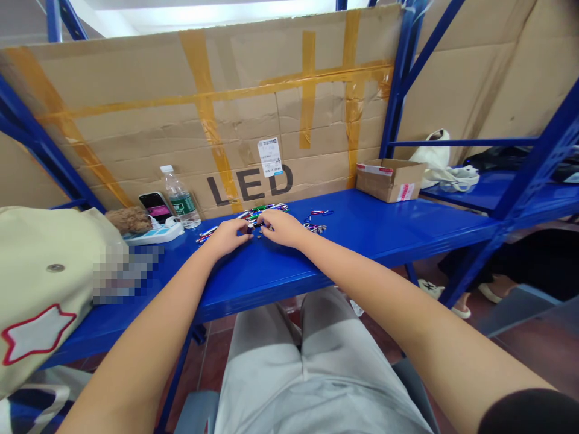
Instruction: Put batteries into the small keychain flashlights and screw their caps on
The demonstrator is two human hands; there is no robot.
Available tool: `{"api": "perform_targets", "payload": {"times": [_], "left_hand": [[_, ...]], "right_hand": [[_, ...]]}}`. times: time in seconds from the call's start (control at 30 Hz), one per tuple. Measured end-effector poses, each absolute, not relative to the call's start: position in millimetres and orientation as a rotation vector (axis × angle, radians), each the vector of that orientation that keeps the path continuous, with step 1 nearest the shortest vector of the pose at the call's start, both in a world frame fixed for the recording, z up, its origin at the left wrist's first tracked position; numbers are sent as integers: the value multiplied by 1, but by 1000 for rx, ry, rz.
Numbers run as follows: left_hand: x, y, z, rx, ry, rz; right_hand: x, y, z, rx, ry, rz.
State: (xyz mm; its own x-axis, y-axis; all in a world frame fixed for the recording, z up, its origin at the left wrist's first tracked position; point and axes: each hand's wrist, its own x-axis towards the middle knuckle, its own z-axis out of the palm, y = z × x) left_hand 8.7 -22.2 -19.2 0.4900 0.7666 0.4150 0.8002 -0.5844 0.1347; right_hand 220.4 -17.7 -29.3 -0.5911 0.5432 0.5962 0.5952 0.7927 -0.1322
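My left hand [230, 237] rests low over the blue tabletop [353, 235], fingers curled and the tips close together. Facing it, my right hand [283, 229] is bent the same way, its fingertips a short gap from the left ones. Whatever small piece either hand pinches is too tiny to make out. Just behind and beside the hands lies a loose pile of slim, shiny pen-like sticks [257, 211] in green, red, blue and silver. Small silvery metal pieces [315, 228] lie right of my right hand, with a thin red-and-blue item [320, 213] behind them. Tiny dark bits [259, 236] are between the hands.
A water bottle [183, 202], a phone [156, 206], a white power strip [158, 234] and a brown fluffy thing [129, 220] stand at left, near a cream bag [49, 271]. An open carton [384, 184] sits back right. Taped cardboard [158, 141] walls the rear.
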Motion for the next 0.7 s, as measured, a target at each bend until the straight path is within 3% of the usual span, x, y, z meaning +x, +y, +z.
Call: {"api": "perform_targets", "payload": {"times": [0.33,0.7], "left_hand": [[8,-22,-20,-2634,-1425,-709],[8,-22,-20,-2675,-1388,-718]], "right_hand": [[219,-15,-36,-913,-2587,-246],[222,-6,-38,-1019,-2535,-84]]}}
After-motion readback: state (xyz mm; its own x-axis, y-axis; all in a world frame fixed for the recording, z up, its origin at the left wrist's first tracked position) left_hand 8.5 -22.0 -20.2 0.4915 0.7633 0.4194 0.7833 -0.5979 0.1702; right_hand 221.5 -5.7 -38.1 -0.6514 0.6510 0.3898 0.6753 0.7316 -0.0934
